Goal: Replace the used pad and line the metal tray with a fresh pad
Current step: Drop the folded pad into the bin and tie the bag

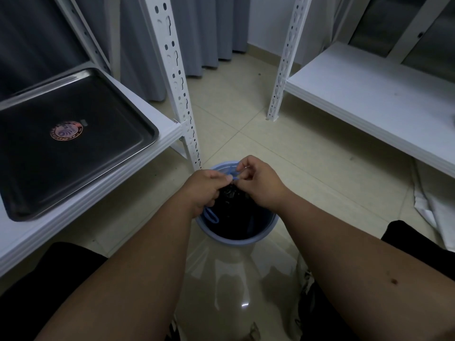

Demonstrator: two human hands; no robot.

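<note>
Metal tray (73, 134): bare, unlined, on left shelf (170, 134). Bin (236, 238): on floor, black liner. Left hand (205, 188) and right hand (261, 183): both pinching the liner's blue drawstring (232, 174). Step: likely disposal of used pad. Next: fetch fresh pad; none visible.

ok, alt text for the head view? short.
Both hands, left hand and right hand, pinch blue drawstrings of a black bag in a blue bin on the tiled floor. An unlined metal tray sits on the white shelf at left.
</note>
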